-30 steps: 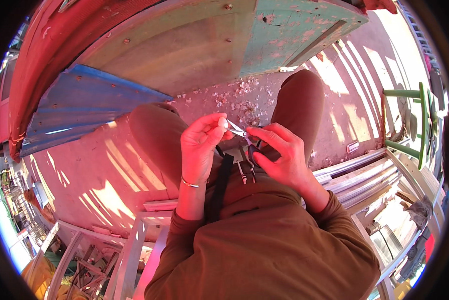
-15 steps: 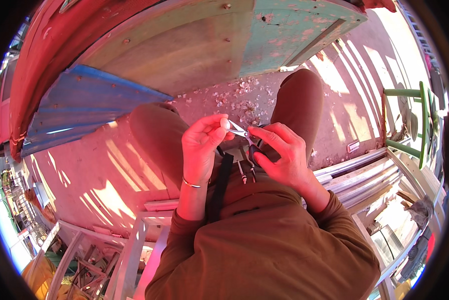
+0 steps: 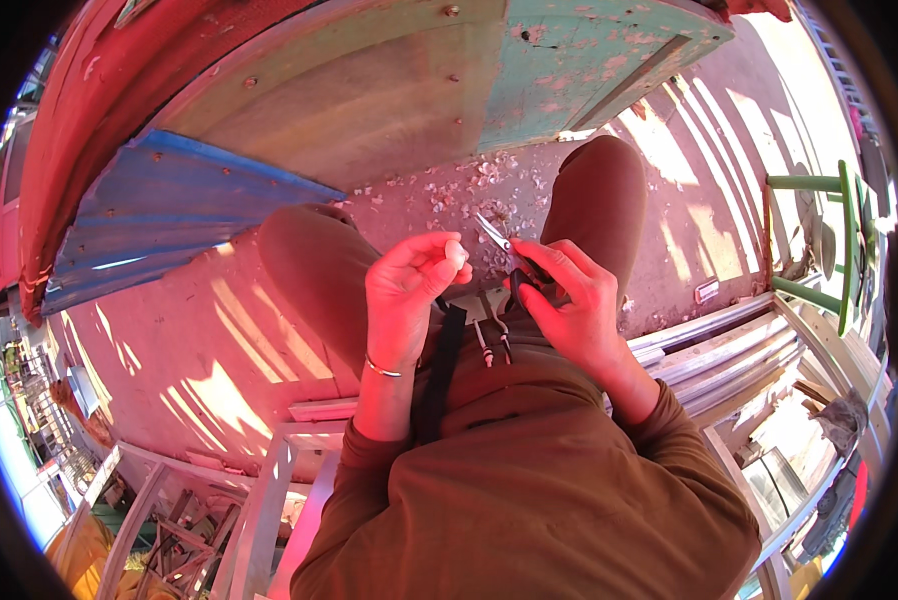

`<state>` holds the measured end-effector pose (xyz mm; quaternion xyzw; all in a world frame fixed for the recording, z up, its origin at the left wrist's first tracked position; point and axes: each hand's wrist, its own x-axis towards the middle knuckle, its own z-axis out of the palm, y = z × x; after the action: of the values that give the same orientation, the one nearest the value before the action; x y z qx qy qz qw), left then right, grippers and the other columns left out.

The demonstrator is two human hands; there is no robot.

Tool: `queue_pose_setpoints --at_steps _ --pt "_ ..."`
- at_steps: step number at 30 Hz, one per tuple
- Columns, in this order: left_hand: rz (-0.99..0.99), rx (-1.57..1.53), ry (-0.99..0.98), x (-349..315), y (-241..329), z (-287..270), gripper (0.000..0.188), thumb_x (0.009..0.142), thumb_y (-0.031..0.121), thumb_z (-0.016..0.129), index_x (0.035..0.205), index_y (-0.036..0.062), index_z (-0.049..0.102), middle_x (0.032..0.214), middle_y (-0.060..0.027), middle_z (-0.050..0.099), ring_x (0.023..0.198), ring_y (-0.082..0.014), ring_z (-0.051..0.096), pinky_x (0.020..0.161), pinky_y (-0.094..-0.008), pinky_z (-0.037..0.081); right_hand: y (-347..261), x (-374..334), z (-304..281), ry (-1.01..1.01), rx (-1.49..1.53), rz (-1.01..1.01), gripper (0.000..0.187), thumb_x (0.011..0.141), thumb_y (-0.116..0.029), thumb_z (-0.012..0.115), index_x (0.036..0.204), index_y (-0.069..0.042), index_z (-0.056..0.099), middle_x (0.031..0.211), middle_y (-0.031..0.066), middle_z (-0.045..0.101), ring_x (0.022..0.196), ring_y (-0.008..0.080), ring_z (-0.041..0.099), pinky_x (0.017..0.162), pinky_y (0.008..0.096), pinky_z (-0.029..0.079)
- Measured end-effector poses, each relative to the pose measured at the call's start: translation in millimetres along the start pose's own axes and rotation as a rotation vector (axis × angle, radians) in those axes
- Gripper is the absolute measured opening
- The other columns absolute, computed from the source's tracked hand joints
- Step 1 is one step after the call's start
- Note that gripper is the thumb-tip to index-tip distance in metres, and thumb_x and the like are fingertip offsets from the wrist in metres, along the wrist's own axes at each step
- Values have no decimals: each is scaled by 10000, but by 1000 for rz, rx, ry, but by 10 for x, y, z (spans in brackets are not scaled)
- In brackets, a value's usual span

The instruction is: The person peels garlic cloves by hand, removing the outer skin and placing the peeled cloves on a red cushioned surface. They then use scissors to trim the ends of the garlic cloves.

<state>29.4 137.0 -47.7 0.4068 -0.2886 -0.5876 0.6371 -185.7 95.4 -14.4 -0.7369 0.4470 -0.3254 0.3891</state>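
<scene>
My left hand (image 3: 407, 290), with a thin bracelet at the wrist, pinches a small white rounded piece (image 3: 455, 250) that looks like a garlic clove. Most of it is covered by thumb and fingers. In my right hand (image 3: 577, 305) is a pair of scissors (image 3: 495, 235) with silver blades and dark handles. The blades point up and to the left, nearly closed, apart from the white piece. Both hands are held above my lap, between my knees. Pale scraps (image 3: 484, 200) like peelings lie scattered on the ground beyond them.
A large panel (image 3: 399, 90), brown and green, stands ahead, with a blue corrugated sheet (image 3: 169, 215) at its left. To the right are a green metal frame (image 3: 845, 250) and stacked pale bars (image 3: 729, 355). A pale frame (image 3: 269, 500) with scrap stands behind at left.
The scissors have swung away from the white piece, and their blades have come together, now pointing farther upward. My left hand has barely moved and still pinches the piece.
</scene>
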Motion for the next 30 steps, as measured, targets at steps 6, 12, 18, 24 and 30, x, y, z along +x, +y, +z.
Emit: queue_pose_setpoints --at_steps 6,12,18,24,30 --pt "38 71 15 -4 39 81 306 988 42 740 1276 -47 689 1074 -84 734 931 -168 705 877 -311 583 58 -2 35 5 519 215 424 917 138 707 1323 28 658 1153 75 720 989 157 731 847 284 610" --pt "34 128 29 -20 43 124 292 975 14 751 1256 -42 697 1052 -79 734 918 -154 701 867 -310 578 -34 150 29 -83 824 344 431 962 63 716 1374 -15 618 1141 88 743 920 128 720 666 231 557" --pt "38 142 36 -6 43 142 292 979 12 747 1260 -43 696 1052 -85 735 917 -155 704 857 -310 580 -14 123 58 -43 713 379 198 1012 10 681 1179 -32 583 1100 102 750 790 118 697 594 210 494" --pt "41 123 18 -5 36 125 300 979 3 742 1270 -46 689 1058 -87 735 922 -156 705 857 -311 581 148 181 4 -173 802 291 97 1048 -20 631 1116 -47 568 1242 146 713 964 124 684 765 261 546" --pt "41 144 17 -4 31 144 306 971 -12 748 1268 -49 686 1066 -84 735 946 -156 704 872 -310 583 103 201 -23 -139 822 219 79 989 -11 705 1045 -18 651 1349 157 643 1037 125 650 845 292 532"
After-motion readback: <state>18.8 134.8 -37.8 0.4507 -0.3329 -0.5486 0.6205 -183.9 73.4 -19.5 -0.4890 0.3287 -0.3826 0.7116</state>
